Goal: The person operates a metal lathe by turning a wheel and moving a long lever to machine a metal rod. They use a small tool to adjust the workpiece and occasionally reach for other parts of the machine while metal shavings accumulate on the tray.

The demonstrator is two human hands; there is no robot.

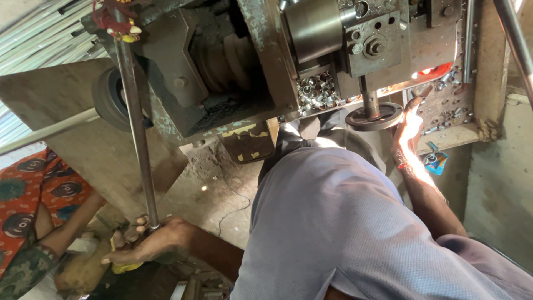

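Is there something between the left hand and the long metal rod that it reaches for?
Nothing visible stands between them. The left hand already touches the long metal rod at its lower end, fingers curled beside it. The right hand is far off, at the machine's tray of small metal parts.

At upper centre the machine body (266, 66) is dull, grimy metal with flaking pale paint, its cylinder (313, 28) smoother and faintly glossy, the small turned pieces (316, 91) bright shiny metal, the long rod (136, 122) matt grey steel, and the shirt (333, 222) soft matt cloth.
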